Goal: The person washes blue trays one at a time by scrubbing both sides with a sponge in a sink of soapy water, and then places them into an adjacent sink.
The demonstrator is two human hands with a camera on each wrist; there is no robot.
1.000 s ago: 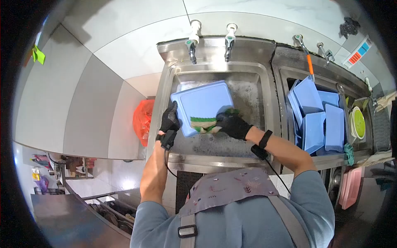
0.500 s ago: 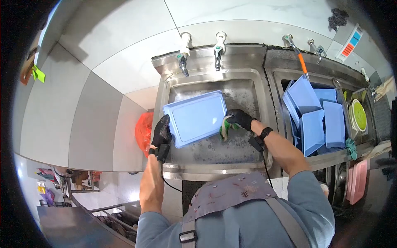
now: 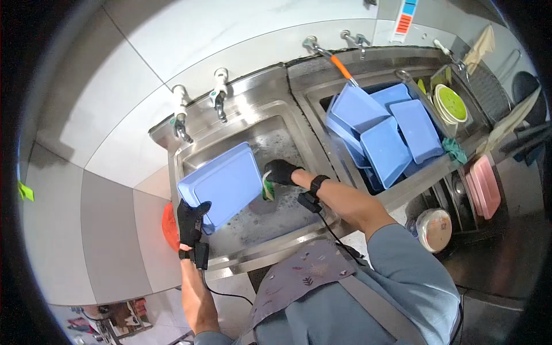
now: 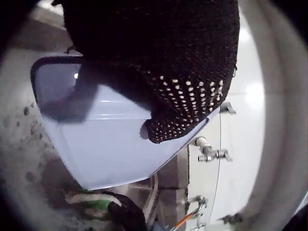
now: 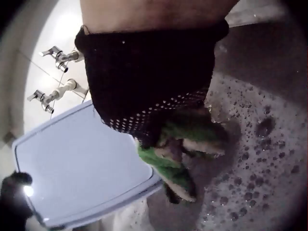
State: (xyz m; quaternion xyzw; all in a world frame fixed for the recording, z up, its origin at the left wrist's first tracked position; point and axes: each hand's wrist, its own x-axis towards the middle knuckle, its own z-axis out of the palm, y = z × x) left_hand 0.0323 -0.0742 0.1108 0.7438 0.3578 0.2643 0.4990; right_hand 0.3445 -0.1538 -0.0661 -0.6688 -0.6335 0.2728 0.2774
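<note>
Tilted over the left sink basin [image 3: 276,129] is a light blue plastic tray [image 3: 224,187]. My left hand [image 3: 191,221], in a black glove with white grip dots, holds its near left end, thumb on the tray's face in the left wrist view. Beside the tray's right end, my gloved right hand [image 3: 280,172] grips a folded green and beige scrubbing cloth [image 3: 268,190]. In the right wrist view the cloth [image 5: 171,168] hangs bunched below the fingers, close over the soapy water. Part of it is hidden by the glove.
Several blue trays [image 3: 386,150] are piled in the right basin, beside a green and white bowl [image 3: 450,103]. Taps [image 3: 218,98] stand along the back wall. A red bag [image 3: 170,227] sits left of the sink, and a lidded tub [image 3: 434,230] stands at lower right.
The head view has swung right. My right hand and the cloth have moved off the tray's face to beside its right end. The left hand still holds the tray, now tilted differently.
</note>
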